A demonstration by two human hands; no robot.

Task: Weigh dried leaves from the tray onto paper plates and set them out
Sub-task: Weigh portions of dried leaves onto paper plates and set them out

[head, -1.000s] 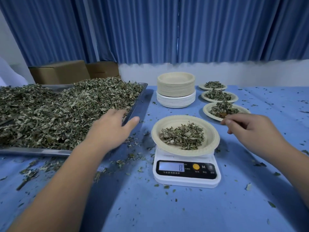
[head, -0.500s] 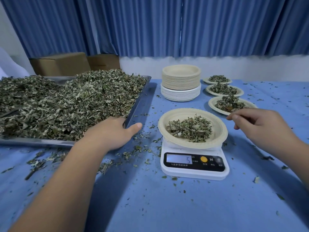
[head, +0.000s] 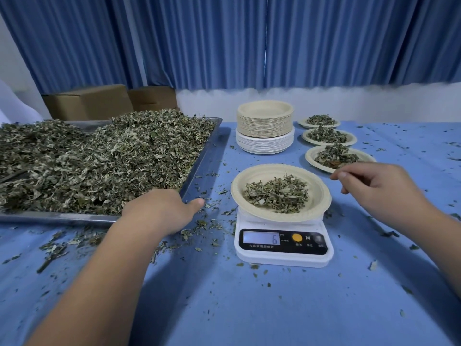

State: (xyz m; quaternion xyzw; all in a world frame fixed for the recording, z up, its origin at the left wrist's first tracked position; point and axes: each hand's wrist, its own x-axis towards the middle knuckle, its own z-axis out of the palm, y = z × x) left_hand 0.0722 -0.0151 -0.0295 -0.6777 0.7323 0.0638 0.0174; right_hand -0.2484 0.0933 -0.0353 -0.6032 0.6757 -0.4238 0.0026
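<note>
Plate [head: 321, 193] level on the scale [head: 282, 255] at mid-counter, a loose heap of leaves [head: 277, 193] in its well, 6 on the display [head: 262, 238]. Round, so no long axis to mind; rim free all the way round.

Just off its far-right rim, apart from it: right hand [head: 376, 188], knuckles up, fingers curled in, thumb against forefinger. Nothing visible in that pinch; cannot tell of a scrap held there. Clearly the nearer hand, with the plate to its left and a little toward the body.

On the other side, near the scale but not touching: left hand [head: 159, 211], palm down at the near right corner of the tray [head: 208, 156], thumb out straight, fingers hidden past the knuckles at the edge of the leaf pile [head: 99, 166]. Cannot tell of any grip on leaves.

Probably at the trimming of the weight: either a pinch more from the left, or a lift by the right hand back and rightward.

Behind-right, three filled plates [head: 310, 158] in a line running away, a similar heap in each. Behind the scale, a stack [head: 265, 128] of empty plates, tan over white. Tray heaped nearly full. Crumbs [head: 207, 226] over the blue counter [head: 249, 308], thickest between tray and scale.
</note>
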